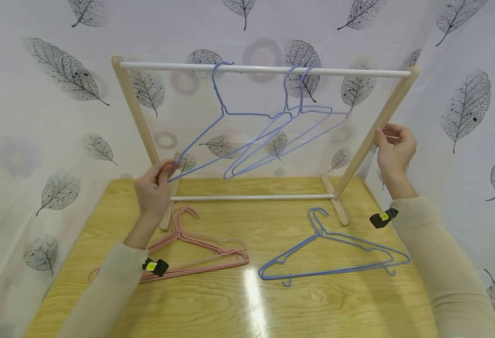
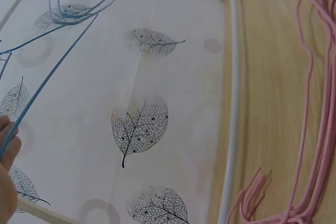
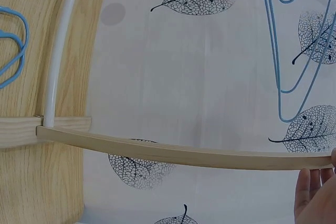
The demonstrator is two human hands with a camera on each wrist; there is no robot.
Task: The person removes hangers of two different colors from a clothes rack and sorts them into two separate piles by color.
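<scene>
A wooden-framed clothes rack with a white top rail stands on the table. From that rail hangs a blue hanger, turned at an angle, left of two other blue hangers. My left hand pinches its lower left corner between thumb and fingers. On the far right, my right hand grips the rack's right post about midway up. The right wrist view shows fingers at the near side of that post. In the left wrist view only part of the left hand shows.
Several pink hangers lie stacked on the wooden table at the left, partly behind the left forearm. Blue hangers with small hooks lie at the right. A white lower bar joins the rack's feet. A leaf-patterned backdrop surrounds the table.
</scene>
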